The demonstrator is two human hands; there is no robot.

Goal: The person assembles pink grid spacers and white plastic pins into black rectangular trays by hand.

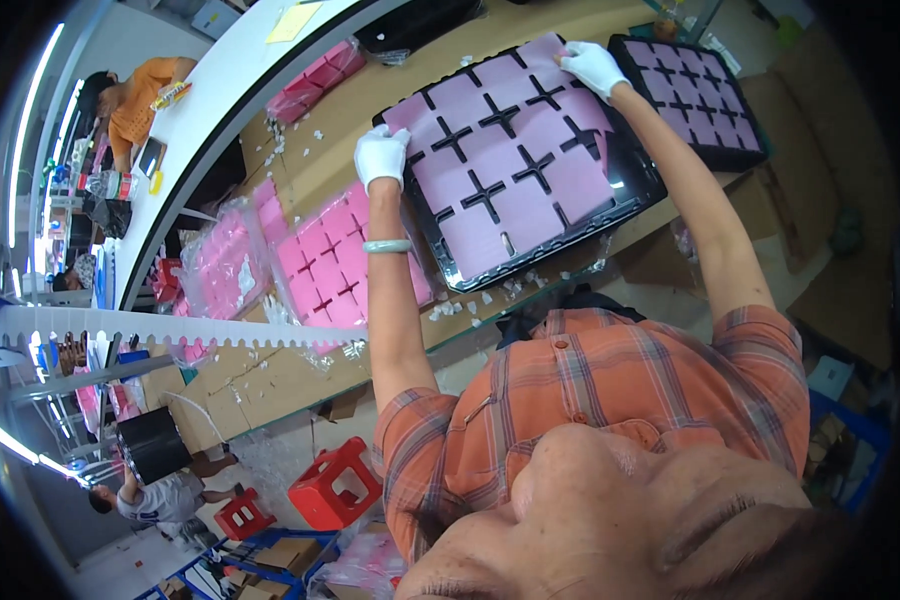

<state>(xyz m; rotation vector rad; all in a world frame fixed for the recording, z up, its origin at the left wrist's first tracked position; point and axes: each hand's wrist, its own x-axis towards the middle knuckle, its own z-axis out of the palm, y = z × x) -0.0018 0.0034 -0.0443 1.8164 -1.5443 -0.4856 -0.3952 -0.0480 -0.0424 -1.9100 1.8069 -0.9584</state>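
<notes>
In front of me lies a black plastic tray (634, 180) whose raised cross-shaped dividers poke through a slotted lilac-pink foam sheet (485, 152). My left hand (381, 158), in a white glove, is closed at the tray's left edge, its fingertips at the sheet's corner. At the far right corner my right hand (592, 70), also gloved in white, pinches the sheet's edge. Along the right side the sheet is uneven and leaves part of the black tray bare.
A second black tray with a pink sheet (692, 92) stands to the right. Brighter pink slotted sheets (322, 262) and a plastic-bagged stack (222, 262) lie left on the brown tabletop (250, 400), among white scraps. Red stools (336, 484) stand below. Two other people are farther off.
</notes>
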